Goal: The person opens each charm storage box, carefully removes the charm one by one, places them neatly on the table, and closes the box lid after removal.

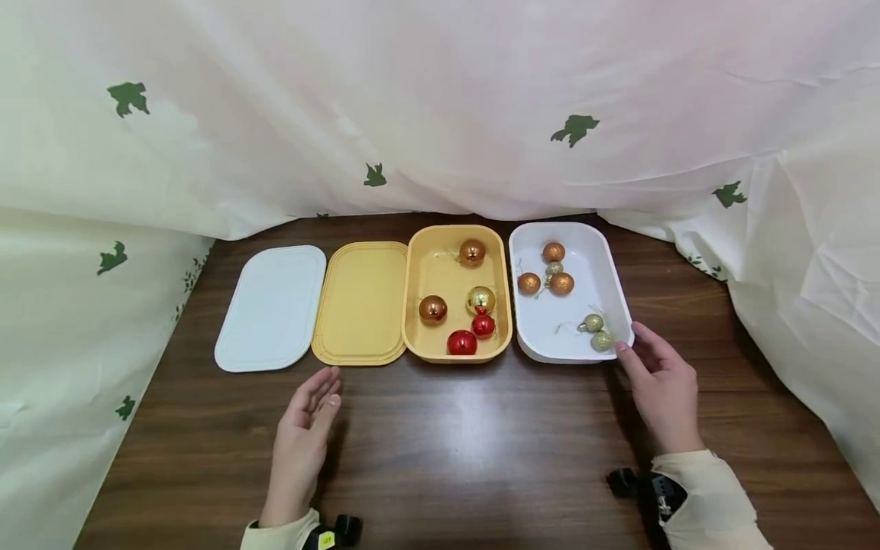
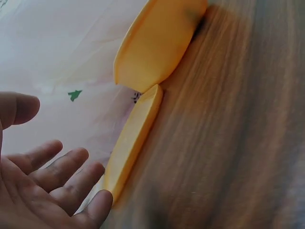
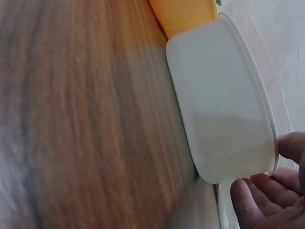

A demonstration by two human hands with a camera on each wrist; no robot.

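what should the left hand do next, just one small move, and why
Probably reach slightly forward and take the yellow lid by its near edge: the left hand is open, holds nothing and is right by that edge, while the yellow box beside the lid stands uncovered with balls inside.

Shows pale cloth (image 1: 440, 99) hanging in creased folds from nine o'clock through twelve to three, dotted with green bird shapes (image 1: 128, 98). Gives way toward six o'clock to a dark brown wood-grained tabletop (image 1: 522, 489), with soft whitish glare (image 1: 474, 428) there.
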